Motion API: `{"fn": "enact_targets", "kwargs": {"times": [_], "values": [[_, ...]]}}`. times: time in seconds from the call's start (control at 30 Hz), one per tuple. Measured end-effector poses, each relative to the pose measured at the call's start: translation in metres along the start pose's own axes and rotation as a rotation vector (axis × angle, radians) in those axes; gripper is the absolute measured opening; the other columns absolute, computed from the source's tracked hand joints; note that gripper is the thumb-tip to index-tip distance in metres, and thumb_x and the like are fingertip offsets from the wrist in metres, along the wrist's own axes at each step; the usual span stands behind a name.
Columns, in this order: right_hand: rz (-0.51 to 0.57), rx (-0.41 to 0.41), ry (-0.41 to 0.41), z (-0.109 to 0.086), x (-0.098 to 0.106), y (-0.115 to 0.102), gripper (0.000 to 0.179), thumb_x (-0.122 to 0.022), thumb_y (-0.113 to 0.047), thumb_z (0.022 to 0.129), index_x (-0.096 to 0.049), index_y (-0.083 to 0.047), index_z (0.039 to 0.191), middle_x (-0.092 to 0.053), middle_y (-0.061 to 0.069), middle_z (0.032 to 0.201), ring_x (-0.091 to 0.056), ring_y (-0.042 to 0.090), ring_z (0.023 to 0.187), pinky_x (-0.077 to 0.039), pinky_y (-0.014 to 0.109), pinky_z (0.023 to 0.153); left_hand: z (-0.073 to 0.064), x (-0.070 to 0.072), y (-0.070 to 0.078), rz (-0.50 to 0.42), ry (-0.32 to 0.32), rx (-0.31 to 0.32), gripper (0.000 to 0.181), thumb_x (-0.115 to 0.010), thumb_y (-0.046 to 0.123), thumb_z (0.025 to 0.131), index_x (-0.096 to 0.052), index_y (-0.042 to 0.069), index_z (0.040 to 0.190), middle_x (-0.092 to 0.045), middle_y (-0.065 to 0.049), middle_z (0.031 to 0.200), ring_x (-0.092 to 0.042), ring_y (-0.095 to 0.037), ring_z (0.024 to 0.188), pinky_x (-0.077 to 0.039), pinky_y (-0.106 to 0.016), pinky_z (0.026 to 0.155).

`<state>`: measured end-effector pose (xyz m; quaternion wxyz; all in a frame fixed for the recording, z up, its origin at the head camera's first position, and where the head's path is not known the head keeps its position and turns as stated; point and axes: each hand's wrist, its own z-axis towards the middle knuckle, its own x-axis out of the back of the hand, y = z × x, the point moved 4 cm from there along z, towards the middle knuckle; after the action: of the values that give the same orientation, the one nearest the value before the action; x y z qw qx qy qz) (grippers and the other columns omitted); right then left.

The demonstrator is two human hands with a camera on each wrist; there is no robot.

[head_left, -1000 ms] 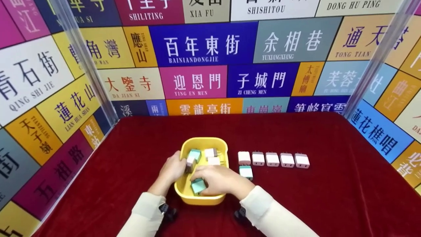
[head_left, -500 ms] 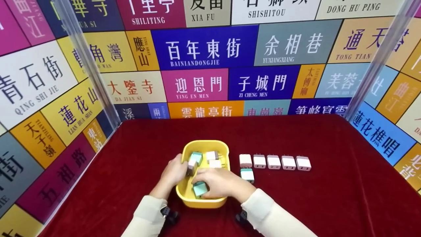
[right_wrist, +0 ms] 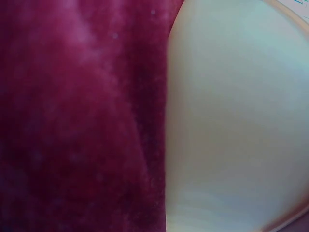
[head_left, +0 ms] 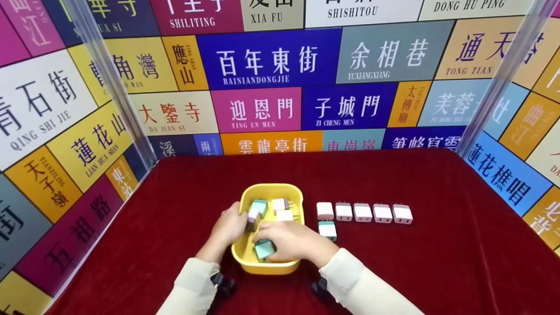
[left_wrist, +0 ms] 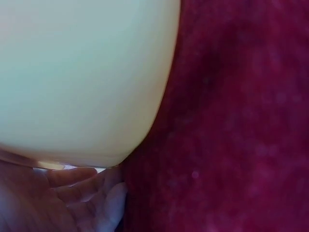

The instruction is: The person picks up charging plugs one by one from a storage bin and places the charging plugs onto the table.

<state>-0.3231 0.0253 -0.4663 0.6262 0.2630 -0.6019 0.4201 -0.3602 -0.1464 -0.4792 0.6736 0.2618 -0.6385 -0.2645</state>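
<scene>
A yellow plastic bin [head_left: 273, 267] stands on the cloth with several plug-in chargers inside. My left hand [head_left: 229, 225] grips its left rim; in the left wrist view, the fingers of that hand [left_wrist: 72, 203] lie along the bin's pale-looking outer wall [left_wrist: 87, 87]. Inside the near end, my right hand [head_left: 291, 240] pinches a teal-and-white charger [head_left: 263, 250], partly hidden by its fingers. Farther in lie another teal charger [head_left: 260, 207], a grey-white one [head_left: 253, 217] beside the left thumb, and two white ones [head_left: 280, 204] with prongs pointing right. The right wrist view shows only bin wall [right_wrist: 236, 121] and cloth.
Right of the bin, a row of several white chargers [head_left: 362, 212] lies on the dark red cloth [head_left: 393, 262]. One teal-and-white charger [head_left: 327, 230] sits just below the row's left end. Sign-covered panels [head_left: 271, 57] and clear corner posts [head_left: 490, 96] enclose the table.
</scene>
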Motion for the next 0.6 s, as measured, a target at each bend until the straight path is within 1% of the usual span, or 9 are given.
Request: {"fn": "enact_targets", "kwargs": {"times": [0.13,0.23,0.37,0.4,0.5,0.6], "values": [[0.005,0.001,-0.002,0.0017,0.0015,-0.0012,0.04,-0.089,-0.025,0.084,-0.078,-0.022,0.122,-0.071,-0.008,0.117,-0.066,0.007,0.104,-0.055,0.025,0.092,-0.0004,0.0025,-0.0002,0.006,0.002,0.003,0.027,-0.05,0.018,0.106,-0.063,0.002,0.124,-0.07,-0.016,0.108,-0.066,-0.029,0.095,-0.056,-0.049,0.086],[-0.006,0.009,-0.002,0.002,0.0006,-0.0022,0.04,-0.089,-0.026,0.084,-0.078,-0.021,0.122,-0.071,-0.007,0.117,-0.066,0.007,0.103,-0.055,0.026,0.091,-0.0014,0.0023,-0.0017,0.004,0.001,0.017,0.027,-0.05,0.018,0.106,-0.063,0.002,0.125,-0.07,-0.016,0.108,-0.066,-0.028,0.095,-0.056,-0.048,0.086],[-0.024,0.028,0.015,0.0018,0.0011,-0.0036,0.04,-0.088,-0.028,0.085,-0.078,-0.02,0.123,-0.07,-0.005,0.118,-0.067,0.009,0.102,-0.056,0.026,0.09,-0.0013,0.0014,-0.0024,0.002,0.005,0.032,0.027,-0.05,0.019,0.106,-0.063,0.003,0.125,-0.07,-0.015,0.108,-0.066,-0.029,0.095,-0.056,-0.048,0.086],[-0.023,0.03,0.021,0.0015,0.0018,-0.0034,0.04,-0.088,-0.028,0.085,-0.078,-0.019,0.123,-0.07,-0.004,0.118,-0.067,0.01,0.102,-0.056,0.027,0.09,-0.001,0.0013,-0.002,0.005,0.004,0.027,0.027,-0.05,0.019,0.106,-0.063,0.003,0.124,-0.07,-0.015,0.108,-0.066,-0.029,0.095,-0.056,-0.048,0.086],[-0.001,0.023,0.03,0.0001,0.0053,-0.0014,0.041,-0.086,-0.027,0.086,-0.077,-0.017,0.125,-0.069,-0.002,0.119,-0.067,0.012,0.103,-0.056,0.029,0.091,-0.0001,0.0004,-0.0008,0.002,0.001,0.024,0.026,-0.05,0.02,0.106,-0.063,0.004,0.123,-0.07,-0.015,0.108,-0.065,-0.029,0.095,-0.055,-0.048,0.086],[0.018,0.008,0.039,-0.0013,0.0105,0.0012,0.042,-0.085,-0.027,0.087,-0.077,-0.016,0.126,-0.068,-0.002,0.118,-0.066,0.013,0.1,-0.056,0.029,0.09,0.0003,-0.0001,-0.0008,-0.003,-0.002,0.019,0.026,-0.049,0.02,0.106,-0.062,0.004,0.122,-0.069,-0.015,0.107,-0.065,-0.028,0.095,-0.055,-0.048,0.086]]}}
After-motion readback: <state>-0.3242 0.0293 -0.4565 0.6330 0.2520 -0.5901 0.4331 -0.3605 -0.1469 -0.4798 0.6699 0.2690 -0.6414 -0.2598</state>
